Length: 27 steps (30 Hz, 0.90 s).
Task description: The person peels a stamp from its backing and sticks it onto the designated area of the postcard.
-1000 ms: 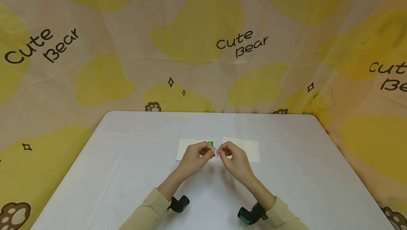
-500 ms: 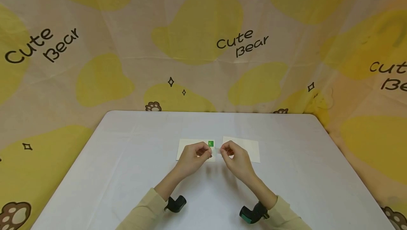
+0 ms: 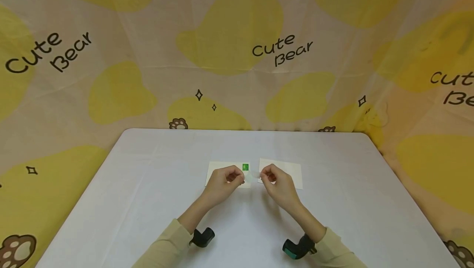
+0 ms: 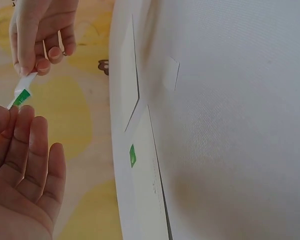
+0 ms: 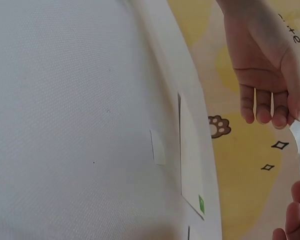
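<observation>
My left hand [image 3: 221, 185] pinches a small green-and-white stamp sticker [image 4: 21, 97] between thumb and fingertips, above the table. Opposite it, my right hand [image 3: 280, 186] pinches a thin white strip of paper [image 3: 255, 174], which meets the sticker between the two hands. From the right wrist view, the pale backs of both pieces show, and the strip curves. Below the left hand lies a cream envelope [image 3: 215, 169] with a green stamp [image 3: 245, 167] at its upper right corner. A second cream envelope [image 3: 294, 173], without a visible stamp, lies beneath the right hand.
A small white slip of paper [image 4: 172, 74] rests on the white table [image 3: 166, 148], on the near side of the envelopes. Beyond the table's far edge hangs a yellow patterned cloth [image 3: 229, 33]. Black wrist cameras hang below both forearms.
The hands have drawn slightly apart, left hand leftward and right hand rightward. More of the white strip now shows between them, and the stamp on the left envelope has come into full view.
</observation>
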Each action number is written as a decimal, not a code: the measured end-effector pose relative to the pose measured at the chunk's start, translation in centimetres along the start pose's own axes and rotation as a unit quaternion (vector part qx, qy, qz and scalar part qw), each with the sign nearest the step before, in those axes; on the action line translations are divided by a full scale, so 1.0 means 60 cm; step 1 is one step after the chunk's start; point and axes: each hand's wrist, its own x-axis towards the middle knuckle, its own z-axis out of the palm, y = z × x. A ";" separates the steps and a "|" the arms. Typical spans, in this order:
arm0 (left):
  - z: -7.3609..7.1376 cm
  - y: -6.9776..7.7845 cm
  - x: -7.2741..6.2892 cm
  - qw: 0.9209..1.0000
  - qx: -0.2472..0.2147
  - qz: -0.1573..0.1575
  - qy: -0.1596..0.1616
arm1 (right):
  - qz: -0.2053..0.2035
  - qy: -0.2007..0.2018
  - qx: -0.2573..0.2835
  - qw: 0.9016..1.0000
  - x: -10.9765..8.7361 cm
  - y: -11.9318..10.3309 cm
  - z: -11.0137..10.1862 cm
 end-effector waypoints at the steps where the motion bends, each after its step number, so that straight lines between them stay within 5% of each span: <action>1: -0.001 0.000 0.000 1.000 -0.001 0.000 -0.001 | 0.000 0.000 0.000 1.000 -0.001 0.001 -0.001; 9: -0.005 0.000 -0.002 1.000 0.002 0.000 0.003 | 0.012 -0.012 -0.008 1.000 -0.003 0.014 -0.011; 27: -0.007 -0.003 -0.001 1.000 0.003 -0.002 0.001 | 0.080 -0.132 -0.062 0.986 -0.027 0.055 -0.022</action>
